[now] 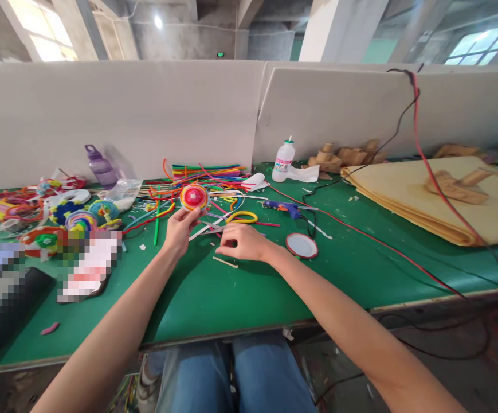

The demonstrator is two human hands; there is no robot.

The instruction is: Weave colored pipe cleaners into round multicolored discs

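My left hand (pixel 179 230) is closed on the lower edge of a round, coiled disc (pixel 194 198), ringed in red, orange and white with a pale pink centre. It is held up above the table, facing me. Lower and to the right, my right hand (pixel 245 243) has its fingers curled together, thumb towards the fingertips; whatever they may pinch is hidden. Just behind that hand lie scissors with yellow handles (pixel 242 217), their blades pointing left. A short pale stick (pixel 225 262) lies on the green table (pixel 197 310) under my right hand.
Pipe cleaners (pixel 208 172) are heaped at the back. A blue glue gun (pixel 283 207), a white lid with a red rim (pixel 301 245) and a white bottle (pixel 283 160) stand right of centre. Colourful coiled pieces (pixel 81 222) and a purple bottle (pixel 101 166) sit left. A red cord (pixel 386 246) crosses right.
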